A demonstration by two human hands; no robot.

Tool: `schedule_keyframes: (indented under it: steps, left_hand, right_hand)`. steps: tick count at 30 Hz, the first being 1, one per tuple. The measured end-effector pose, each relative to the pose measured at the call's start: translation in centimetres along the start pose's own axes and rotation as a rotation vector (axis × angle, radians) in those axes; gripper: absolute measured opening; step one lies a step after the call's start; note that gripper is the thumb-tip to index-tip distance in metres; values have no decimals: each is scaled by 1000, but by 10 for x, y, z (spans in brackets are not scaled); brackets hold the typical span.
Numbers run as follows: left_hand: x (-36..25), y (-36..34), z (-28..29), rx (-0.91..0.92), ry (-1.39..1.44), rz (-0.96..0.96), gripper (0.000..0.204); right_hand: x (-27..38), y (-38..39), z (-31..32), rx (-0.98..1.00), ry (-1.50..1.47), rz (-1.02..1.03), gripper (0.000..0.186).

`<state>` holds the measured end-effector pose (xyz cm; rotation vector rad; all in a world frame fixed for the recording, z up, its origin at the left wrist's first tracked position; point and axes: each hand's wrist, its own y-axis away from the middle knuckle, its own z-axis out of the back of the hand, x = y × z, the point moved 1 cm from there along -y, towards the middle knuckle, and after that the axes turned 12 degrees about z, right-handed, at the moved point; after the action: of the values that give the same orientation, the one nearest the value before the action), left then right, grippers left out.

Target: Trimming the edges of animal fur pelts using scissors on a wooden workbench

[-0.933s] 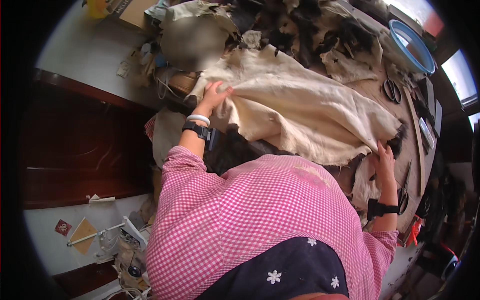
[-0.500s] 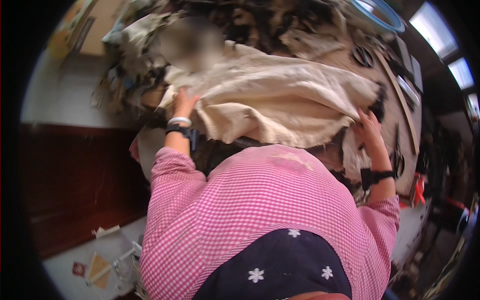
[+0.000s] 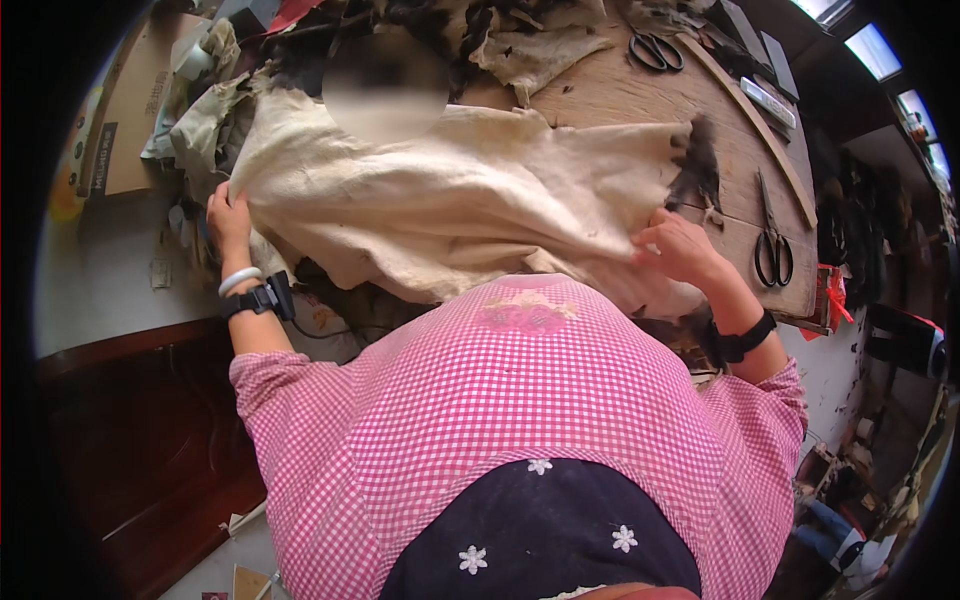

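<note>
A large cream-coloured hide point(image 3: 430, 195) lies spread across the table, pale skin side up, with folds running along it. Dark fur point(image 3: 700, 165) sticks out at its right end. My left hand point(image 3: 229, 218) is closed on the hide's left edge. On the other side, my right hand point(image 3: 678, 245) pinches the hide near its lower right edge, the fingertips partly tucked against it. The hide's near edge hangs toward my pink checked top, which hides part of it. A blurred round patch covers part of the hide's far side.
Black-handled scissors point(image 3: 773, 245) rest on the wooden table point(image 3: 735, 245) at right; a second pair point(image 3: 656, 50) lies farther back. A long wooden strip point(image 3: 750, 125) runs along the right side, beside a white box point(image 3: 768, 102). More pelts point(image 3: 540, 55) are piled behind. A cardboard box point(image 3: 135, 120) stands at left.
My left hand has moved left with the hide's edge, stretching the hide wider. My right hand has shifted left along with the hide's right end. The whole view has shifted too.
</note>
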<state>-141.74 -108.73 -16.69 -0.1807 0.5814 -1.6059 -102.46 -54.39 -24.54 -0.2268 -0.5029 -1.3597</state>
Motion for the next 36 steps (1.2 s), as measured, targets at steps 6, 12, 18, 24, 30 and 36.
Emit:
schedule_keyframes:
  steps: [6, 12, 18, 24, 30, 36]
  left_hand:
    - [2, 44, -71, 782, 45, 72, 50]
    - [-46, 75, -65, 713, -232, 102, 69]
    - [22, 53, -70, 306, 156, 333, 32]
    - [-8, 38, -37, -104, 269, 362, 37]
    - [-33, -19, -56, -236, 577, 197, 54]
    - [-131, 58, -74, 140, 427, -385, 75]
  right_hand:
    - [-16, -24, 24, -223, 67, -263, 28]
    - [-63, -50, 14, -540, 315, -244, 59]
    - [-66, -62, 9, -162, 166, -399, 48]
    - [-42, -29, 64, -632, 216, -333, 41]
    - [-91, -33, 104, -820, 479, -290, 42]
    - [-75, -1, 36, -452, 174, -229, 59]
